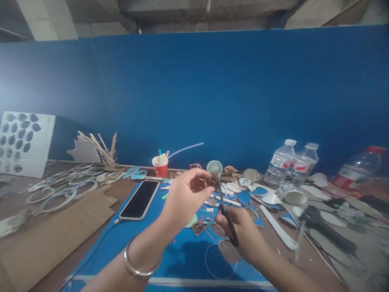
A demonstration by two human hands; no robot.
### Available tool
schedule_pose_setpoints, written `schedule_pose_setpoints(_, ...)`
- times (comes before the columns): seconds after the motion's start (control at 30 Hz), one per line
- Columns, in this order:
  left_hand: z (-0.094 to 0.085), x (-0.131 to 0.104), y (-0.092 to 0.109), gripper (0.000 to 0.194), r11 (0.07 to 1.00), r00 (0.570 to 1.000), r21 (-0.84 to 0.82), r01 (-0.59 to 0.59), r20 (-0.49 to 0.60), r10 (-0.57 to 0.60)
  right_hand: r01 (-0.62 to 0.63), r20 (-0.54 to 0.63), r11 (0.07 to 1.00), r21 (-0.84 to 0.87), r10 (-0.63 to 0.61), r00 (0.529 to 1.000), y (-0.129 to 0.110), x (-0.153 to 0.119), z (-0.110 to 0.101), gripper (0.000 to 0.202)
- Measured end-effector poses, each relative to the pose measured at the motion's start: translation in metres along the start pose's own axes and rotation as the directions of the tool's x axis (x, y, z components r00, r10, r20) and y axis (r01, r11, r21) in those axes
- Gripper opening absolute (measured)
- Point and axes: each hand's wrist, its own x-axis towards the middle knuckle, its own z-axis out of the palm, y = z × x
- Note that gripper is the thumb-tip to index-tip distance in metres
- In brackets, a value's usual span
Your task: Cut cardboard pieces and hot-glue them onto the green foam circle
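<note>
My left hand (184,200), with a silver bangle on its wrist, pinches a small brown piece of card (209,182) with dark markings between thumb and fingers. In my right hand (244,231) is a pair of scissors (227,217) with dark handles. Their blades point up and away from me, right beside the card; whether they are cutting into it I cannot tell. Below the hands, a similar brown card piece with a black pattern (198,228) lies on the blue mat (121,253). Paper scraps and white pens (226,200) lie just beyond.
A phone (140,200) rests on the mat's left, near a red paper cup (160,166). A small round fan (214,167) stands behind the hands. Plastic bottles (279,162) and a black glue gun (326,231) are on the right. Cardboard (57,231) and paper rings (57,200) cover the left.
</note>
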Motion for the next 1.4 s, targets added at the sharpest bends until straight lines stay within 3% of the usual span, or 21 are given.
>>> schedule_pose_setpoints(0.73,-0.004,0.003,0.006,0.018,0.995,1.0,-0.102,-0.006,-0.031,0.003,-0.051,0.056,0.998,-0.035,0.053,0.997,-0.005,0.001,-0.014,0.043)
schedule_pose_setpoints(1.03,0.002,0.0,0.007,0.021,0.983,0.997,-0.18,0.038,0.071,-0.025,0.05,0.064,0.995,0.085,-0.055,0.996,-0.015,0.0,-0.017,0.04)
schedule_pose_setpoints(1.4,0.0,0.001,0.005,0.021,0.987,0.997,-0.153,0.041,0.077,-0.029,-0.007,0.067,1.0,0.024,0.006,0.998,-0.01,0.0,-0.017,0.041)
